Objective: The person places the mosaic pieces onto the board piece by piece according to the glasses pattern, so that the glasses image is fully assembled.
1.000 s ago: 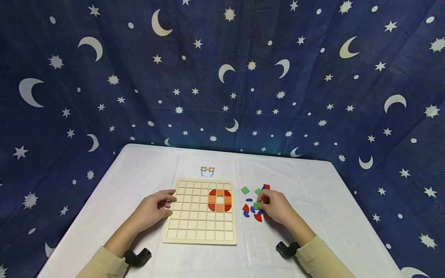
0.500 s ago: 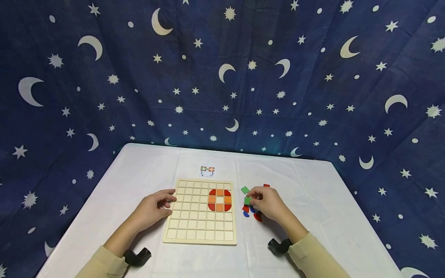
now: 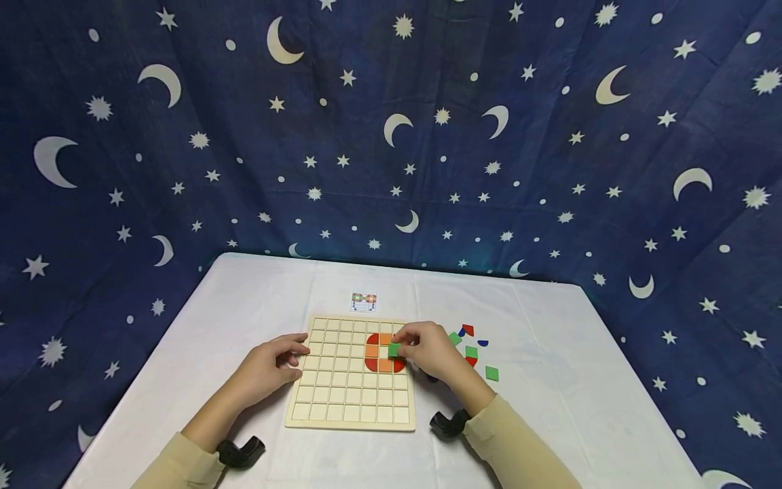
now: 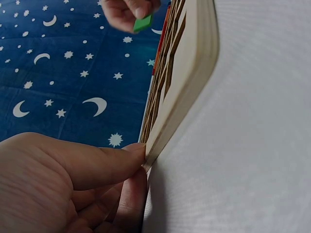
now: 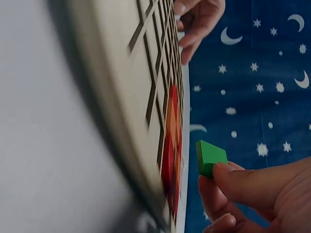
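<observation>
My right hand point(image 3: 430, 350) pinches a green square tile point(image 5: 211, 158) between thumb and fingers. It holds the tile above the right part of the wooden grid board point(image 3: 336, 412), over a ring of red and orange tiles point(image 3: 372, 365). In the left wrist view, that same green tile point(image 4: 143, 23) shows at the top, apart from the board. At the board's left edge, my left hand point(image 3: 259, 373) rests with thumb and fingers spread. Its thumb point(image 4: 112, 165) touches the board's edge in the left wrist view. The right hand covers part of the ring.
Right of the board lie several loose pieces: green squares point(image 3: 491, 373), a red piece point(image 3: 468, 330) and a blue half-round point(image 3: 482, 343). My right forearm hides some of that area. Behind the board is a small printed pattern card point(image 3: 364, 301).
My right hand has carried the green square tile left, from the loose pieces to over the board. More green squares now show where the hand was. My left hand stays put.
</observation>
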`<state>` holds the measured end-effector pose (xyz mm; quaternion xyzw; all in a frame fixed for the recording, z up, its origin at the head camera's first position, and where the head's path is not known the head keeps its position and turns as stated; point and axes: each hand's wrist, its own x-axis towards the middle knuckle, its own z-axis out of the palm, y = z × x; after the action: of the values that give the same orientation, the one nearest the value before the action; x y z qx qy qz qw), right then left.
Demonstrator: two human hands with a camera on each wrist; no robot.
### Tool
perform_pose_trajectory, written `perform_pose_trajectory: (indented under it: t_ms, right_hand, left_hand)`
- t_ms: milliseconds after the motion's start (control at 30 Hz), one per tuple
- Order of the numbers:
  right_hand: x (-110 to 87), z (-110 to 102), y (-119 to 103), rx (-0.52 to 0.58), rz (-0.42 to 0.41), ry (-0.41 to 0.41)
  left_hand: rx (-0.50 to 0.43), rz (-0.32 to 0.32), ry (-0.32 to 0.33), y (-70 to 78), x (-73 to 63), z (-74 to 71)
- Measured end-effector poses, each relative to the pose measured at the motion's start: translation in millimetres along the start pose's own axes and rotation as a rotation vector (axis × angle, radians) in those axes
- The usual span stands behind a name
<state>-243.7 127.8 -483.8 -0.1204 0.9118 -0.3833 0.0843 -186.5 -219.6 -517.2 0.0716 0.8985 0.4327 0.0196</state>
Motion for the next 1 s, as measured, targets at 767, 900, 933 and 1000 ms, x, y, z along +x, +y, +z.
perform_pose_trajectory:
  t_ms: [767,900,933,1000]
  right_hand:
    - [29.8,48.6,-36.9,-0.091,-0.137,-0.047]
    - [29.2,50.0,-38.8,-0.113,-0.131,-0.056]
    - [29.0,50.3,-39.3,-0.123,-0.130,-0.059]
    - [28.4,50.9,-40.4,-0.144,-0.134,-0.063]
  left_hand:
    - [0.001,0.008,0.001,-3.4,0.9,0.6]
    - [0.004,0.009,0.003,-3.8,1.3,0.6]
    - [0.004,0.010,0.002,-4.0,1.3,0.6]
    - [0.002,0.010,0.001,-4.1,1.3,0.5]
